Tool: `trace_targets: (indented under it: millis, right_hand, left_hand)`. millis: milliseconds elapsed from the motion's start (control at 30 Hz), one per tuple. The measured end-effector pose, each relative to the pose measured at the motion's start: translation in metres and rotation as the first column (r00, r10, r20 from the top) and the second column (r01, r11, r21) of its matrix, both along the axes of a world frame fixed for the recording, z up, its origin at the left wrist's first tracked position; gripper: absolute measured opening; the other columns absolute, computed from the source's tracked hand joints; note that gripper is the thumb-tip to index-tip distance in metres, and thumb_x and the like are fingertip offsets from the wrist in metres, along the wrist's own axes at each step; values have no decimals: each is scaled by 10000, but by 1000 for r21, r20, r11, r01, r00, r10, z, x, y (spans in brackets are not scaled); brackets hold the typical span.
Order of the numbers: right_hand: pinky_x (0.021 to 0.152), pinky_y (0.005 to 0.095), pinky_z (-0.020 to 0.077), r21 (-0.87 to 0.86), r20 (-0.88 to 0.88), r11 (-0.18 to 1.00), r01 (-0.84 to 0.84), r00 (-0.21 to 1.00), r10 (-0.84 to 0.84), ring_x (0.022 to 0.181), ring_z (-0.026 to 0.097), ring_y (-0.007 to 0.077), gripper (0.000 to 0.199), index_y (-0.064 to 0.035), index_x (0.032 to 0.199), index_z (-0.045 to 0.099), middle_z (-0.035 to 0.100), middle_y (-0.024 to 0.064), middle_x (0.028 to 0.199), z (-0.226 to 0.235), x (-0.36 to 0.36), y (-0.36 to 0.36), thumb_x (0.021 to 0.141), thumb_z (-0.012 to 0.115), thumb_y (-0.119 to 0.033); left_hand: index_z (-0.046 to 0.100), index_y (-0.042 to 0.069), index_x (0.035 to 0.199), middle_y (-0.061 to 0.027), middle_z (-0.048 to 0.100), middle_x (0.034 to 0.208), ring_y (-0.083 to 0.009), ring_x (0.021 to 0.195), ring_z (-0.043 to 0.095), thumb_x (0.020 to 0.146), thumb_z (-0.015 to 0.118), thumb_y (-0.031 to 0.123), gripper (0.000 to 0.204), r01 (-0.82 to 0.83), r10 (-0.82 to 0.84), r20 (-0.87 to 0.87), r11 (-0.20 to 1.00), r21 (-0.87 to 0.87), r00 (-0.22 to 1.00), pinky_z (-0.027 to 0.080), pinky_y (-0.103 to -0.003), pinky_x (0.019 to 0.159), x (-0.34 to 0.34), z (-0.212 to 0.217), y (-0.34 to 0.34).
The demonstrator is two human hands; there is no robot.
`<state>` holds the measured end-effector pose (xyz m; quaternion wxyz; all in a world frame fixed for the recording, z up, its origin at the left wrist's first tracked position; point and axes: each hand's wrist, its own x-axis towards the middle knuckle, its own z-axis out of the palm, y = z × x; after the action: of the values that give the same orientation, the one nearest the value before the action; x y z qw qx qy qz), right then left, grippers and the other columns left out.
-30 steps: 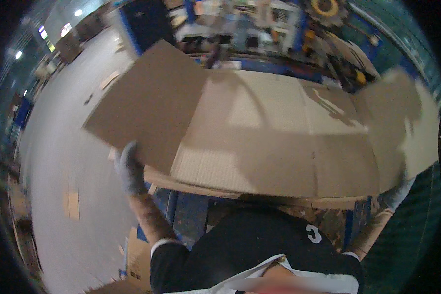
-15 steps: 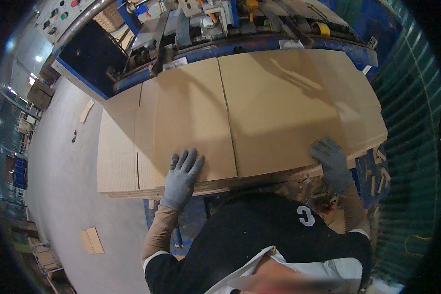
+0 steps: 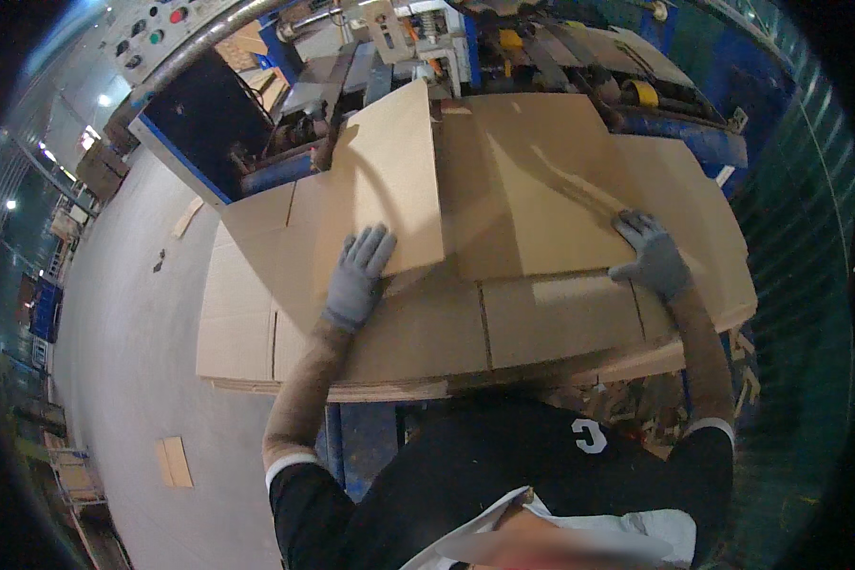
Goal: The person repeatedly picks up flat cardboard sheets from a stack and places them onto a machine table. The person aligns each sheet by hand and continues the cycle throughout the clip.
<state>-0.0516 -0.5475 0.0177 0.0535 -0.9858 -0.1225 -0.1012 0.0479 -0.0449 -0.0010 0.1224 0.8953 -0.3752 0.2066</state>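
A creased brown cardboard sheet lies over a stack of flat cardboard sheets, its far edge at the machine. Its left panel is tilted up along the middle crease. My left hand, in a grey glove, rests on that left panel near its lower left corner, fingers stretched out. At the sheet's lower right corner lies my gloved right hand, with fingers and thumb spread apart. Neither hand is visibly wrapped round anything.
Beyond the sheet stands a blue machine with belts and rollers. A control panel with buttons is at the upper left. Cardboard scraps lie below the stack. A small cardboard piece is on the floor, and a green corrugated wall runs along the right.
Both hands have moved forward, away from me. The top sheet has slid toward the machine, baring the near part of the stack, and its left panel has tilted up.
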Motion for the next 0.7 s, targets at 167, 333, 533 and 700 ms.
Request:
trace_targets:
  millis: [167,333,533,700]
  right_hand:
    - [1083,454,312,-71,63,990,125,991,-121,1279,402,388,721,-75,1311,508,450,194,1386,-14,74,-5,780,631,-547]
    - [1082,445,315,-41,211,976,213,957,-200,1278,417,368,597,-54,1297,512,469,191,1368,-33,77,-1,848,622,-433]
    - [975,405,433,177,350,697,695,617,-705,1188,504,350,514,-23,1324,478,500,189,1338,-58,-68,-60,897,560,-297]
    - [953,422,439,720,-17,329,611,489,-872,1162,535,338,590,-12,1332,485,496,209,1345,-108,-135,-126,909,541,-419]
  left_hand:
    - [380,100,1405,-166,433,1409,-368,1304,399,806,646,189,661,-118,124,86,991,-69,989,275,-542,1086,85,-6,-26]
    - [307,-4,1421,-214,405,1415,-407,1330,345,808,671,273,765,-479,489,99,871,-109,867,254,-509,1103,96,-7,-28]
    - [347,-123,1356,-332,330,1421,-456,1338,295,822,680,432,839,-895,966,17,246,-373,259,239,-488,1118,-35,-17,91]
    - [298,-152,1371,-338,334,1417,-407,1330,351,840,649,430,863,-933,831,-551,-136,-333,76,293,-405,1099,-94,-34,160]
